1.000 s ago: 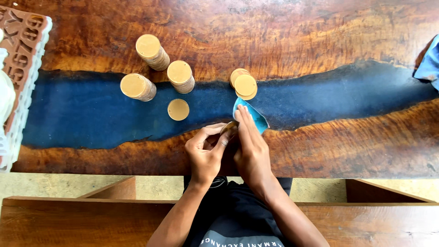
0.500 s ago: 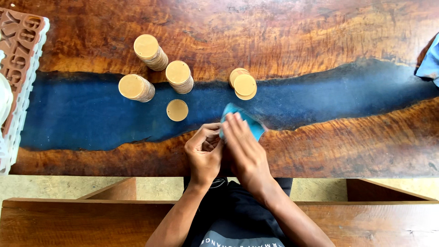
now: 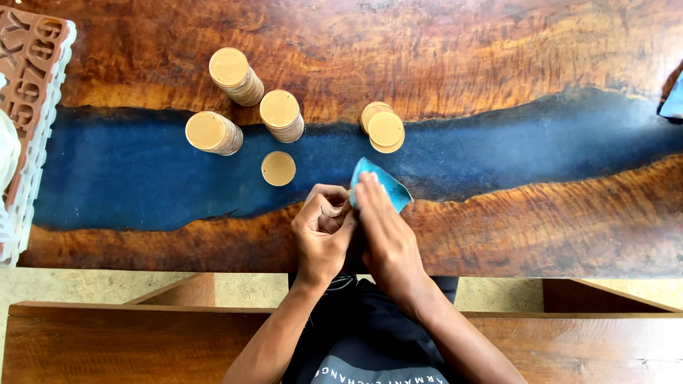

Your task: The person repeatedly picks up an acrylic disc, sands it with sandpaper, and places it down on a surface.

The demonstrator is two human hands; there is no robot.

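Wood table (image 3: 498, 43) with blue resin river, pale floor (image 3: 85, 288)

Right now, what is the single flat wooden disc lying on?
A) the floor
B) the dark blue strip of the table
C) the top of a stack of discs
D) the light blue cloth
B: the single disc lies flat and alone on the dark blue strip of the table, apart from the stacks and left of the light blue cloth.

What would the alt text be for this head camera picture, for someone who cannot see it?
Two hands, left hand and right hand, press a blue cloth together over a wooden table with a blue band. Stacks of round wooden discs stand beyond.
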